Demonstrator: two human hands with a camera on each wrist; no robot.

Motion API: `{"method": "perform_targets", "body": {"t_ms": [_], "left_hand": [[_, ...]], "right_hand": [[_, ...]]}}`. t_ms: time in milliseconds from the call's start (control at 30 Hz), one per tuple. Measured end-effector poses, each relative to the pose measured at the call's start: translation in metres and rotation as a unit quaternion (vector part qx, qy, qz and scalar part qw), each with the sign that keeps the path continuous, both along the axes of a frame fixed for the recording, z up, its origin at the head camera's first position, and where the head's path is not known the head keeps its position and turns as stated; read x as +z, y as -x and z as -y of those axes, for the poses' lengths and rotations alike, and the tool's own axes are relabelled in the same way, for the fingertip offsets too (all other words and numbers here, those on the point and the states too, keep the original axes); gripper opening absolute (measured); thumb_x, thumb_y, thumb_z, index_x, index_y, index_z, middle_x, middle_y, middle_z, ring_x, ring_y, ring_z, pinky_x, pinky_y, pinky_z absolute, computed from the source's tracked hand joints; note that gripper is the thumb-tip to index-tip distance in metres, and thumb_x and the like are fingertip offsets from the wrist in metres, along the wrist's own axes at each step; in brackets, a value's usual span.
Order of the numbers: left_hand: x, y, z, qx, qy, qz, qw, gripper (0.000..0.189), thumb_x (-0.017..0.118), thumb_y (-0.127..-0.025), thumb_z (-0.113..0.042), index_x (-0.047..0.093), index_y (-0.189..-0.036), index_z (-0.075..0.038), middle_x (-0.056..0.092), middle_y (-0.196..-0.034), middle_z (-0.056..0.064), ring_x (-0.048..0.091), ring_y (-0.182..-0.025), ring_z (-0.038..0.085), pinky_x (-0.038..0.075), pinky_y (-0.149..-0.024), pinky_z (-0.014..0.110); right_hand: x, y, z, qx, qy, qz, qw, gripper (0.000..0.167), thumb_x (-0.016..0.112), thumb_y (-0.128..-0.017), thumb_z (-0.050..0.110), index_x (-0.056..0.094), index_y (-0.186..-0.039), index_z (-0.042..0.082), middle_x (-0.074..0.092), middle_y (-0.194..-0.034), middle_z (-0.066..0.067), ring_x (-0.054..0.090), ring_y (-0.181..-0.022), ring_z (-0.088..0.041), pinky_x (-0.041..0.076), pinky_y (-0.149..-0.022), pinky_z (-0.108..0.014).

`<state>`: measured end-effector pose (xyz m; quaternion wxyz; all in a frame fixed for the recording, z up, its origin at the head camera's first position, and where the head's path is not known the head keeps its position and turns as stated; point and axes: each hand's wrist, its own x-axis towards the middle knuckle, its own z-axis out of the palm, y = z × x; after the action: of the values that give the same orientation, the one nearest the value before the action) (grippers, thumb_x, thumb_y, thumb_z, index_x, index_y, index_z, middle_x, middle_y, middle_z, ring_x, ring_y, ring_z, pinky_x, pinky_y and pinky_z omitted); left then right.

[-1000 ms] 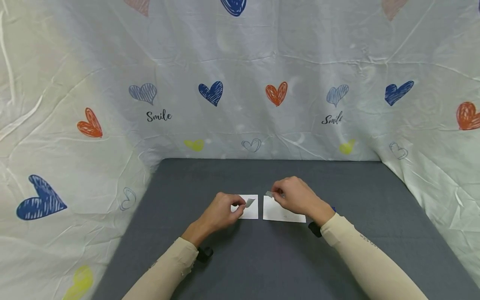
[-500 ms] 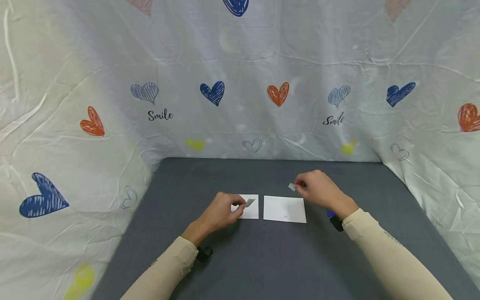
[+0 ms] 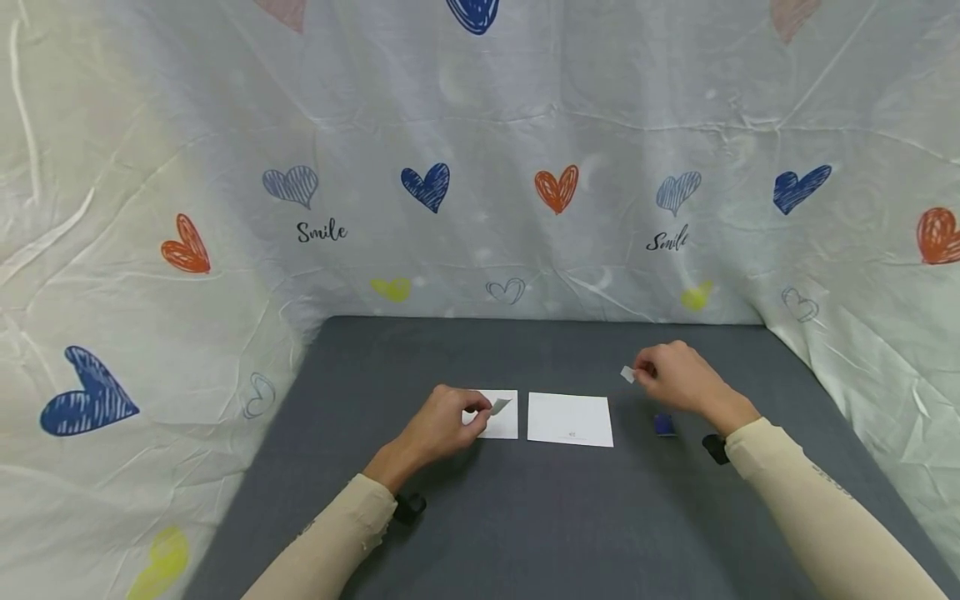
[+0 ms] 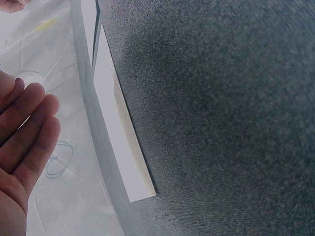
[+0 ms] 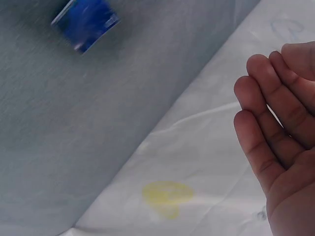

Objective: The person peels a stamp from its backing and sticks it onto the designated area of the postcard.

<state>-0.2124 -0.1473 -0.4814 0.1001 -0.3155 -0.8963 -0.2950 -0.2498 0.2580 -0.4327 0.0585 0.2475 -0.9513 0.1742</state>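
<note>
My left hand (image 3: 442, 422) pinches a small flat silvery-grey piece (image 3: 500, 406) between thumb and forefinger, over a white card (image 3: 507, 427) that it partly covers. Further right and above the table, my right hand (image 3: 681, 379) pinches a similar small pale grey piece (image 3: 627, 374) at its fingertips. A second white card (image 3: 570, 419), with a tiny mark near its front edge, lies between the hands. In the right wrist view the right hand's fingers (image 5: 258, 140) are bent, and the pinched piece is out of sight. The left wrist view also hides the left hand's piece.
A small blue packet (image 3: 663, 424) lies on the dark grey tabletop (image 3: 540, 517), just in front of the right hand; it also shows as a blurred blue square (image 5: 86, 24) in the right wrist view. A white cloth (image 3: 480, 242) printed with hearts hangs behind the table.
My right hand has moved right, away from over the right card, carrying its small grey piece. That card and the blue packet are now uncovered. The left hand has stayed in place.
</note>
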Motion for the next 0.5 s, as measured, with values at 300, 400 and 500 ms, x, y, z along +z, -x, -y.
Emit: {"method": "perform_targets", "body": {"t_ms": [300,400,500], "left_hand": [[-0.002,-0.002,0.000,0.014,0.007,0.012,0.9998,0.009,0.077,-0.097,-0.008,0.085,-0.101,-0.008,0.083,-0.094,0.001,0.075,-0.084,0.013,0.064,-0.078,0.035],[-0.002,-0.002,0.000,0.018,0.010,0.013,0.9997,0.008,0.077,-0.097,-0.008,0.085,-0.101,-0.008,0.083,-0.094,0.001,0.075,-0.084,0.013,0.064,-0.078,0.035],[-0.002,-0.002,0.000,0.021,0.013,0.013,0.9996,0.008,0.077,-0.098,-0.008,0.084,-0.102,-0.008,0.083,-0.095,0.002,0.075,-0.085,0.013,0.064,-0.079,0.036]], "right_hand": [[-0.011,0.000,-0.023,-0.026,-0.010,0.016,0.9995,0.014,0.071,-0.100,0.009,0.081,-0.091,0.007,0.074,-0.077,0.003,0.059,-0.064,-0.006,0.056,-0.066,-0.036],[-0.017,0.000,-0.030,-0.036,-0.010,0.032,0.9988,0.013,0.072,-0.101,0.010,0.082,-0.092,0.007,0.075,-0.079,0.001,0.062,-0.066,-0.008,0.057,-0.067,-0.038],[-0.024,0.001,-0.038,-0.051,-0.007,0.058,0.9970,0.013,0.072,-0.102,0.012,0.082,-0.094,0.006,0.077,-0.083,0.000,0.064,-0.069,-0.009,0.057,-0.067,-0.039]]}}
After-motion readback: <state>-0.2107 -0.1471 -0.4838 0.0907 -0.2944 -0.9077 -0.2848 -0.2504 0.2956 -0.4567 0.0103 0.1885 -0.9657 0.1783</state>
